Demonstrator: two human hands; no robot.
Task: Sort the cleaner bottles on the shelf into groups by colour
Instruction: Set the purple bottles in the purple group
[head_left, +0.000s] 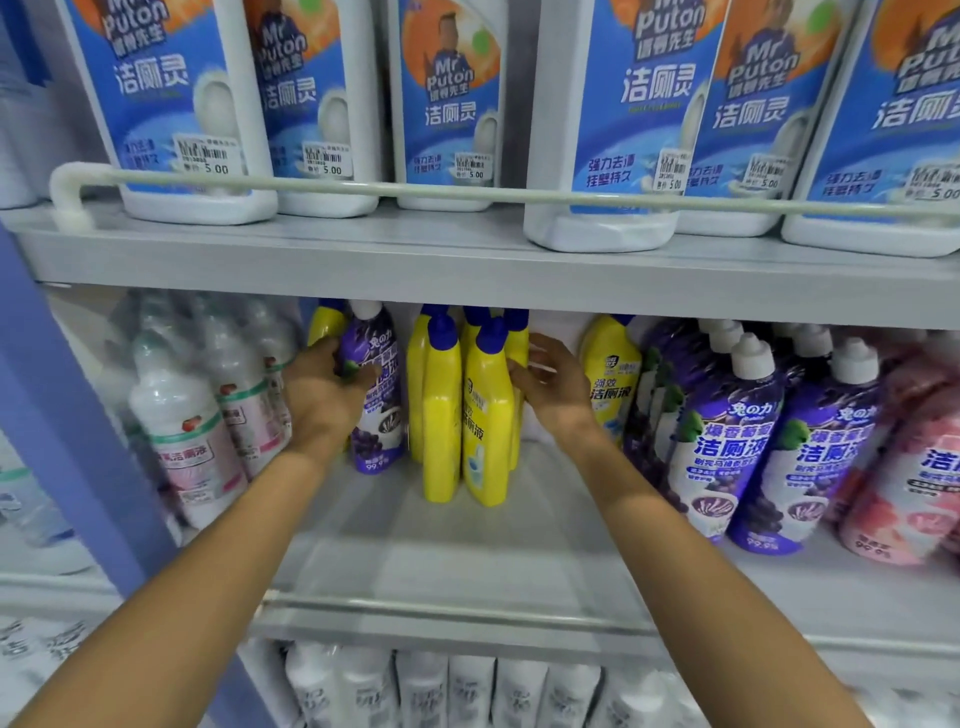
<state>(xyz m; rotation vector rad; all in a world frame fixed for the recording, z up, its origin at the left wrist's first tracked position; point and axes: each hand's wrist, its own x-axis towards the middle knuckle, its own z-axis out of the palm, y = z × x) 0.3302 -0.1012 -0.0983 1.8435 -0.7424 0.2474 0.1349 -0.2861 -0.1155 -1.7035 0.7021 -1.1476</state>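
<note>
Middle shelf (467, 545), head view. The left hand (324, 395) curls its fingers round a lone purple bottle (376, 415), which stands upright just beside the yellow bottles (488, 415), at their 9 o'clock. The right hand (556, 387), fingers loosely spread and blurred, touches the cluster's 3 o'clock side. Another yellow bottle (610, 374) stands at 3 o'clock of that hand, just beside the purple group (727, 441). Pink bottles (909, 467) lie farther toward 3 o'clock. White bottles (187, 415) stand at 9 o'clock of the left hand.
</note>
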